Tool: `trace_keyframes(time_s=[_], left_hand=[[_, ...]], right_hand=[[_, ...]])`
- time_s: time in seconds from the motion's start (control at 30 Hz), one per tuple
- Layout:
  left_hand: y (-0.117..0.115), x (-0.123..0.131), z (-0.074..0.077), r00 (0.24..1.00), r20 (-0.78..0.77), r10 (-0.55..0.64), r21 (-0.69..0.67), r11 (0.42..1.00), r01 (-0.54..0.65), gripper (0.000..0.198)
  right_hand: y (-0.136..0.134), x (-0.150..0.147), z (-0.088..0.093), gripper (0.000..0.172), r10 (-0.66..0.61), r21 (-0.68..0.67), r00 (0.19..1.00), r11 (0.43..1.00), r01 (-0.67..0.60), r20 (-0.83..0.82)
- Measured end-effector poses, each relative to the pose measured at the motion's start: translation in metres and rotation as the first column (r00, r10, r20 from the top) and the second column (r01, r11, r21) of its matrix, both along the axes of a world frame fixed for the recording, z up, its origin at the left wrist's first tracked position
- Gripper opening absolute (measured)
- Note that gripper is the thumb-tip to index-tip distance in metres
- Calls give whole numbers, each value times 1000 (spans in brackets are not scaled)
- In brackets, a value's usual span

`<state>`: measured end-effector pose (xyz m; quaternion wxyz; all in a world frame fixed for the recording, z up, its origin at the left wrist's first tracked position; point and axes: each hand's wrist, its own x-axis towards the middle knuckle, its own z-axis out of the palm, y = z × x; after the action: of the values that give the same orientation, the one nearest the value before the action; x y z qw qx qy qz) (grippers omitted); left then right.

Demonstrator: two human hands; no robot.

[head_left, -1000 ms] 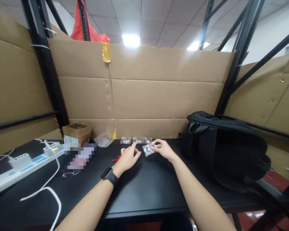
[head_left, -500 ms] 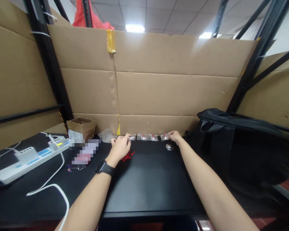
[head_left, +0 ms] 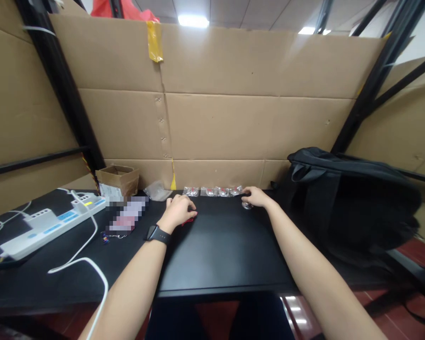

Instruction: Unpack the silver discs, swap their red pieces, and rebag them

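My left hand [head_left: 180, 210], with a dark watch at the wrist, is over the black table [head_left: 221, 255] with its fingers curled. Red cord [head_left: 188, 221] shows beneath it; whether the fingers grip the cord is unclear. My right hand [head_left: 255, 196] is at a small shiny round piece [head_left: 247, 206], its fingers bent over it; a grip cannot be made out. Along the cardboard wall lie several clear packets with silvery and red contents, among them a left one [head_left: 191, 191] and a right one [head_left: 235, 190], just left of my right hand.
A white power strip [head_left: 53, 229] with a loose cable lies at left. Behind are a small cardboard box [head_left: 118, 182] and a crumpled clear bag [head_left: 157, 191]. A pixelated item [head_left: 129, 216] lies nearby. A large black bag [head_left: 354, 203] stands at right.
My left hand has moved over the red cord. My right hand has left the rightmost packet and come to the round piece. The packet sits closer to its neighbour. The view has tilted down.
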<state>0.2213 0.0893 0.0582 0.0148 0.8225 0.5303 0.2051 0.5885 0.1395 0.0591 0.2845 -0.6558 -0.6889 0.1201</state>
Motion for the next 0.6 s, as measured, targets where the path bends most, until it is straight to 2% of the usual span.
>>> trace_keyframes(time_s=[0.1, 0.2, 0.4, 0.6], left_hand=[[-3, 9, -3, 1000, 3, 5, 22, 1000, -5, 14], [-5, 13, -6, 1000, 14, -12, 11, 1000, 12, 11], [-11, 18, -7, 999, -45, -31, 34, 999, 32, 13], [-16, 25, -1, 995, 78, -65, 78, 995, 59, 13]], right_hand=[[-24, 4, -4, 49, 100, -63, 995, 993, -99, 13], [-40, 4, -12, 58, 138, -19, 989, 990, -137, 49], [-44, 0, -20, 47, 122, 40, 985, 991, -128, 124], [-41, 3, -20, 45, 106, 14, 991, 994, -108, 76]])
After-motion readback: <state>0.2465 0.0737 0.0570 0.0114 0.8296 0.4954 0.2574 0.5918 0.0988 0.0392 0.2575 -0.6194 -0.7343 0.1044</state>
